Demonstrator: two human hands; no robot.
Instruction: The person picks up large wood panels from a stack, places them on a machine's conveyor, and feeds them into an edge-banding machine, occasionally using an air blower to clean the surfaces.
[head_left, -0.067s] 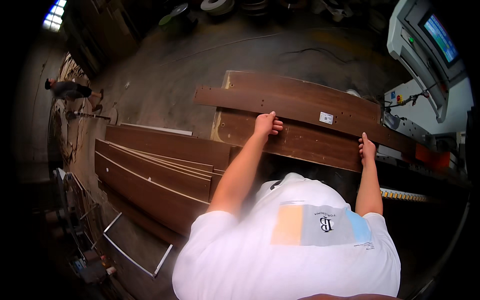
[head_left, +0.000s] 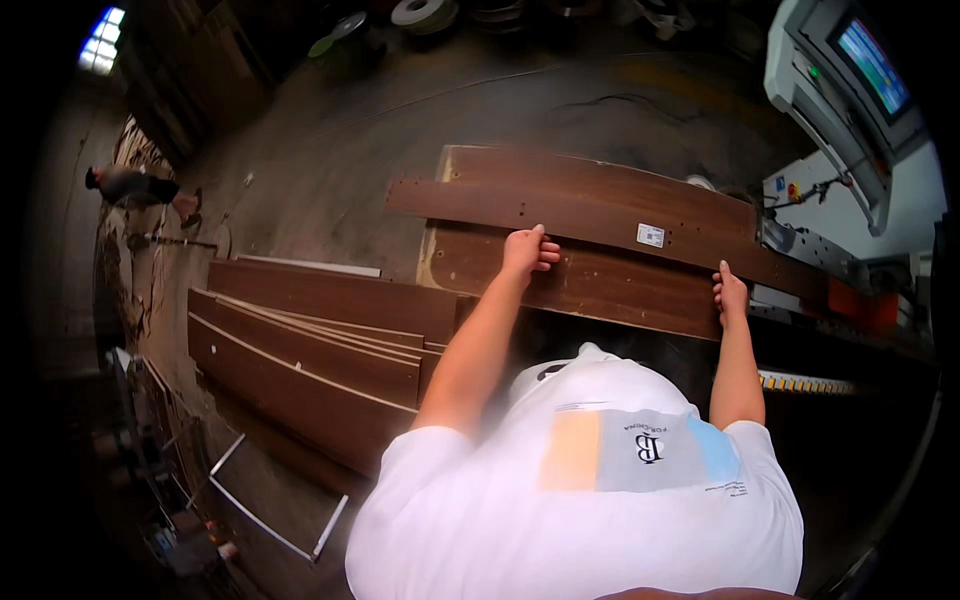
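Note:
A long, narrow brown wooden board [head_left: 590, 222] with small drilled holes and a white label [head_left: 651, 235] lies across a wider brown panel [head_left: 620, 290]. Its right end reaches into the machine beside an orange-red part [head_left: 862, 308]. My left hand [head_left: 530, 251] is closed on the board's near edge, left of the label, thumb on top. Farther right, my right hand [head_left: 731, 292] grips the same edge, its thumb pointing up along the board. The fingers' undersides are partly hidden from view.
Several brown panels [head_left: 310, 330] with pale edges are stacked at my left. A white metal frame [head_left: 262, 518] stands below them. The machine's control screen [head_left: 873, 67] is at upper right, and a row of yellow pieces [head_left: 808, 384] lies beneath. Another person [head_left: 140, 188] is at far left.
The whole view has shifted very slightly. Both hands keep their hold on the narrow board. At far left the other person's legs have moved.

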